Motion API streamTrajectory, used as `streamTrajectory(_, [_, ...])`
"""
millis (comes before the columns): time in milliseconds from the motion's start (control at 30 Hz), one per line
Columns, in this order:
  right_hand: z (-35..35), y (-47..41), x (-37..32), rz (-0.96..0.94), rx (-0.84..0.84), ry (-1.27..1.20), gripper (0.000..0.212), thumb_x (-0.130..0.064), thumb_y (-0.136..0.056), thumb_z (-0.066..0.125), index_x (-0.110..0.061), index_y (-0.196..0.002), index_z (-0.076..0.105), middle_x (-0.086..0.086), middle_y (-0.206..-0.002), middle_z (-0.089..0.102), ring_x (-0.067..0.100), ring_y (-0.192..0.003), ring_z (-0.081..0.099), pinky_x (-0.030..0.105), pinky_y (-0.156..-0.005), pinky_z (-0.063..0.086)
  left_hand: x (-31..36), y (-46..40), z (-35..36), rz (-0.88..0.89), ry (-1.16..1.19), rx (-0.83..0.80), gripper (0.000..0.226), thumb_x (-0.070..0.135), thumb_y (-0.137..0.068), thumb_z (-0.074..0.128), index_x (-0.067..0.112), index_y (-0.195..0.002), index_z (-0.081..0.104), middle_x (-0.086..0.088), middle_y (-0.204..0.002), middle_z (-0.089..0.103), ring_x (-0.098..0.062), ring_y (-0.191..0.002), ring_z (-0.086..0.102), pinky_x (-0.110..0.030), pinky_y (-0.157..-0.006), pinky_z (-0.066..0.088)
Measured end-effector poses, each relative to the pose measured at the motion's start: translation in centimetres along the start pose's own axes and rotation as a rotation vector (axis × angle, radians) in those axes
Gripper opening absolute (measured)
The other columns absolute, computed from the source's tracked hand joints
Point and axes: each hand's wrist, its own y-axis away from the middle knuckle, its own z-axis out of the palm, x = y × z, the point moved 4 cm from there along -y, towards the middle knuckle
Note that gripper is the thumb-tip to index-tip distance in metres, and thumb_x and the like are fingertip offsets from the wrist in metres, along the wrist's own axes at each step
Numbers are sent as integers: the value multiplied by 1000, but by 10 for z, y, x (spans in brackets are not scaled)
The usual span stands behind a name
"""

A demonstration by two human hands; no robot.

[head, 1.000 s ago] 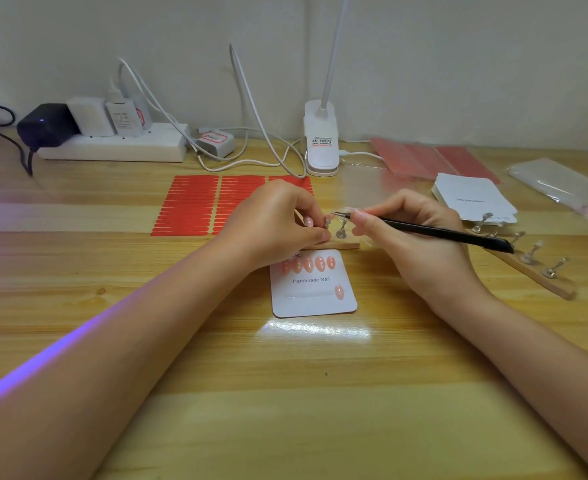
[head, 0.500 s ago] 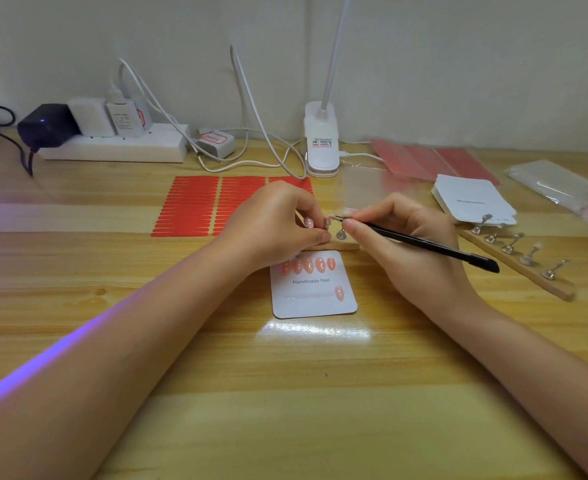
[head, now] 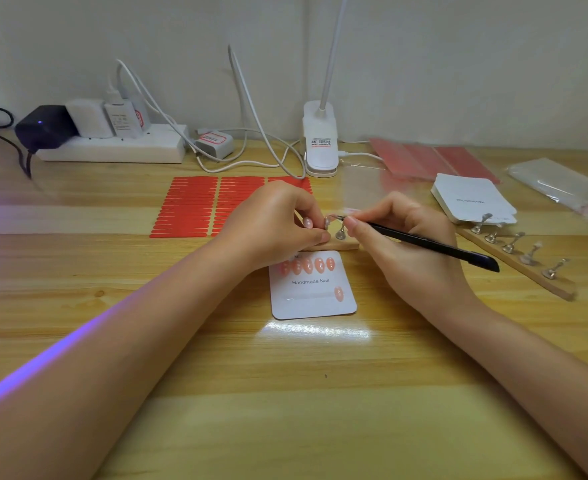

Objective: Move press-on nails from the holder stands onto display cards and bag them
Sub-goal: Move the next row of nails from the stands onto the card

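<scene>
- My left hand (head: 278,223) curls over the near wooden holder strip (head: 337,246), its fingertips pinching one of the small silver stands (head: 327,224) to steady it on the pale wooden surface (head: 285,393).
- My right hand (head: 399,247) grasps slim black tweezers (head: 424,241) in a pen hold, the tips reaching the top of that same stand, between my two hands. The press-on nail there is too small and blurred to make out.
- I judge such a nail to be feather-light, stiff and glossy, so likely to slip or flick away. The tweezers should take it by its edges, gently, not across the painted face.
- The white rounded display card printed "Handmade Nail" (head: 313,299) lies just in front of my hands, nearer to me, touching the strip's near edge. Five pink oval nails (head: 308,265) fill its top row. One more pink nail (head: 338,293) sits at the right end of the lower row, so most of that row is yet to fill.
- A second wooden strip with five silver stands (head: 514,252) lies to the right, a stack of blank white cards (head: 472,199) beyond it.
- Clear plastic bags (head: 562,187) wait at far right, well apart from both hands.
</scene>
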Motion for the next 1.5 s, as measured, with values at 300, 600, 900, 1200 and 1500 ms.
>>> streamTrajectory(300, [-8,-3,5,89,102,-54,23,-13,-82,69,-24,-66,58,-10,-67,66,-1,-63,63,10,-55,43,-1,-1,1,-16,12,-1,22,25,-75,75,30,-60,60,17,-60,54,1,-56,50,-24,-61,42])
streamTrajectory(600, [-8,-2,4,92,64,-149,19,-13,-82,70,-21,-68,60,-16,-64,69,-5,-62,63,6,-57,41,0,1,0,-7,-11,-9,20,26,-76,73,32,-62,60,18,-60,54,3,-60,50,-23,-60,40])
streamTrajectory(900, [-11,1,9,165,66,-305,18,-13,-81,69,-21,-69,59,-12,-65,70,-3,-64,64,6,-60,43,3,5,-9,13,-62,-74,25,38,-78,70,26,-99,67,16,-87,60,1,-80,55,-21,-72,44])
streamTrajectory(1200, [-13,2,11,236,47,-383,11,-13,-80,69,-15,-73,61,-7,-65,71,2,-66,67,12,-68,50,18,56,-23,468,-229,185,18,23,-84,52,15,-91,67,7,-85,64,-10,-75,56,-37,-64,43])
streamTrajectory(1500, [-12,16,-4,138,-57,-237,14,-10,-79,70,-14,-69,61,-9,-65,70,-4,-63,64,6,-60,43,1,71,-6,382,-136,36,25,28,-83,50,16,-87,72,4,-82,64,-17,-78,60,-45,-66,47])
